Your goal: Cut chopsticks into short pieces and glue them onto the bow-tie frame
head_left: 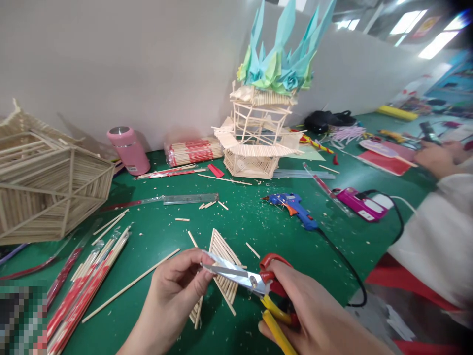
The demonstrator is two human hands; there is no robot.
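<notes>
My right hand (pixel 306 301) is wrapped round red-handled scissors (pixel 240 276), their blades pointing left and slightly parted. A pair of yellow handles (pixel 275 323), from a tool I cannot fully see, shows under the same hand. At the blade tips, my left hand (pixel 177 281) pinches with thumb and forefinger; whatever lies between them is too small to make out. Beneath the blades lies a triangular panel of thin wooden sticks (pixel 224 246) on the green table (pixel 155 236). Part of the panel is hidden by the scissors and my left hand.
A blue glue gun (pixel 291 204) with a black cord lies right of centre. Behind stand a stick tower (pixel 254 165) with paper folds on top and a pink bottle (pixel 129 153). A stick model (pixel 40 192) and stick packets (pixel 92 291) sit left. Another person's hand (pixel 436 160) is at right.
</notes>
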